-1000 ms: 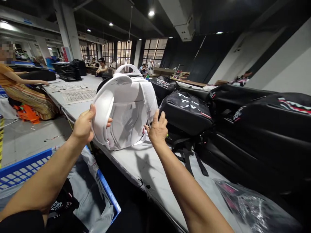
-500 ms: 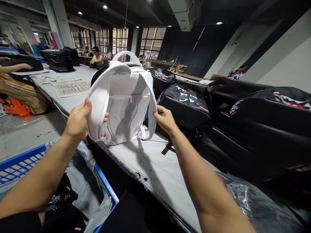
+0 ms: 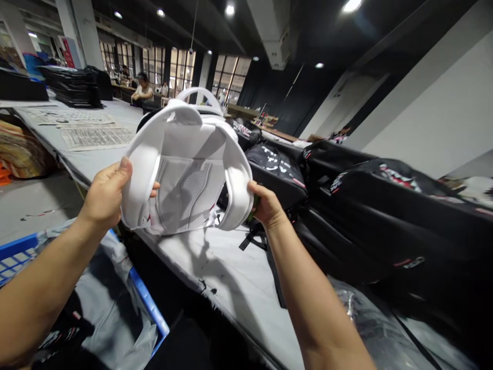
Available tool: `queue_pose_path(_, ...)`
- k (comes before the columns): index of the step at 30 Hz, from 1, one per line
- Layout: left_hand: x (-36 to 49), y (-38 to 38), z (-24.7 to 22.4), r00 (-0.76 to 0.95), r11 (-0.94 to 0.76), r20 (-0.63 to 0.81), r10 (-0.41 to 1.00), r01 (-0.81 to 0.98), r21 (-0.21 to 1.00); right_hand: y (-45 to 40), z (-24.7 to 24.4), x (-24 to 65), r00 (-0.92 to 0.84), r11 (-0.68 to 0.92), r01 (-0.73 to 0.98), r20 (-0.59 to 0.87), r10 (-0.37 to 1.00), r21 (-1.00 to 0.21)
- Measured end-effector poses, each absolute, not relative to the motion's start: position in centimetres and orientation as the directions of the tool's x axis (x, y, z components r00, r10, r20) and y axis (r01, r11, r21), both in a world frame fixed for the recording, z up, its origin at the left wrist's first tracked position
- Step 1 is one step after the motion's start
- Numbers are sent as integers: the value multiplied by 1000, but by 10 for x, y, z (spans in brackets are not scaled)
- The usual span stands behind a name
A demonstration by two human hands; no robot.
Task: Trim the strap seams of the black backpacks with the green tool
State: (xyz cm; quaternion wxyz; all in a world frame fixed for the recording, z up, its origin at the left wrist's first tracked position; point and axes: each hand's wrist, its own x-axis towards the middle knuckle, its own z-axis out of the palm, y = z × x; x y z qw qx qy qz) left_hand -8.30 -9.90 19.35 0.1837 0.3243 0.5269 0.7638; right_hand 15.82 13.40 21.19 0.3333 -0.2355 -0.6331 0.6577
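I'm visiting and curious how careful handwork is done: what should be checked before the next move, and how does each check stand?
1. Left hand grips the left strap of the white backpack: ok.
2. Right hand grips the right strap: ok.
3. Top handle points up: ok.
4. Padded back panel faces the person: ok.
5. Free space to the right: not ok; black backpacks crowd there.
6. Backpack's front undamaged: cannot tell, it's hidden.

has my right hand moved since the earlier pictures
Yes: judged against the black boxy backpack with white lettering, the bare right hand has shifted rightward, now gripping a white padded shoulder strap.
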Motion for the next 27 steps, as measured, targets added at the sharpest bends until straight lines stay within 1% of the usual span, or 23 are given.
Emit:
queue_pose_path(1,-84,-99,193,-737,-357,344,582,148,922,134,213,158,-662,14,-142,105,742,-990)
queue_pose_path(2,-84,-98,194,-742,-336,429,515,285,898,135,214,157,-661,8,-141,100,744,-990)
queue_pose_path(3,-83,-95,197,-717,-307,549,429,456,835,135,216,156,-664,8,-138,99,741,-990)
queue_pose_path(4,-80,-90,202,-648,-264,682,339,631,730,135,219,155,-670,10,-135,99,736,-991)
queue_pose_path(5,-77,-83,210,-535,-212,801,269,778,591,136,221,155,-676,12,-132,99,730,-991)
queue_pose_path(6,-73,-72,221,-393,-172,886,246,882,438,136,223,154,-682,9,-132,97,725,-991)
queue_pose_path(7,-69,-58,233,-235,-163,933,271,944,285,136,224,154,-688,5,-131,95,720,-991)
queue_pose_path(8,-66,-42,245,-84,-182,944,320,972,148,136,226,154,-693,2,-129,91,715,-992)
queue_pose_path(9,-63,-24,258,60,-228,920,386,973,33,135,227,154,-696,-1,-124,86,713,-992)
queue_pose_path(10,-61,-6,270,177,-277,877,448,960,-52,134,228,155,-697,-1,-117,81,713,-993)
queue_pose_path(12,-61,28,290,317,-347,780,539,928,-138,131,229,159,-692,11,-111,85,716,-994)
queue_pose_path(14,-64,51,304,346,-359,723,598,922,-144,128,231,165,-687,34,-104,97,720,-994)
queue_pose_path(17,-65,67,318,273,-323,704,656,944,-65,129,233,175,-681,91,-71,115,724,-993)
queue_pose_path(20,-57,68,328,119,-257,705,699,962,92,138,237,185,-619,207,-80,211,757,-975)
queue_pose_path(22,-49,66,335,36,-254,682,731,941,223,147,240,192,-560,290,-85,287,777,-953)
queue_pose_path(25,-41,61,340,-2,-338,640,768,848,409,156,243,200,-495,406,-50,376,784,-913)
queue_pose_path(27,-39,56,341,6,-404,623,782,767,499,158,244,204,-450,504,-11,454,769,-863)
